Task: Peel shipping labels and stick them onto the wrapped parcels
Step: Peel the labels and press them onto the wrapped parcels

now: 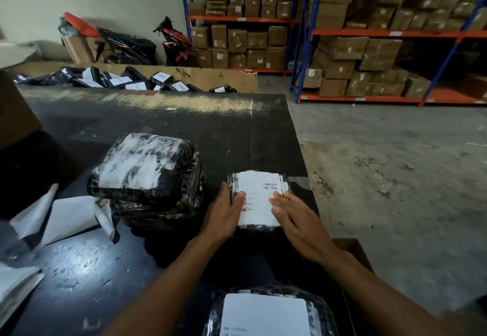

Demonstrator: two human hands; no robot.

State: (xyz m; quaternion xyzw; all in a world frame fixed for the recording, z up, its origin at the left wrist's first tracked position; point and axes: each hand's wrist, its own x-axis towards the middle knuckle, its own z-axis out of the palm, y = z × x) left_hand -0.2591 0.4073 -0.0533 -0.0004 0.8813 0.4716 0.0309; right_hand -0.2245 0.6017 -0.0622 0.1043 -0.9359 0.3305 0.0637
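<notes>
Left hand (226,217) and right hand (297,219), both flat with straight fingers, press the label (259,198) onto the small parcel (286,186), which lies near the right edge of the table (158,130). The left thumb lies on the label and its fingers brace the parcel's left side, probably to stop it sliding while the right fingers smooth the sheet. The label's long axis runs away from the person, barcode at the far end. 1 stack of parcels (147,177) stands just left; backing sheets (68,214) lie further left.
</notes>
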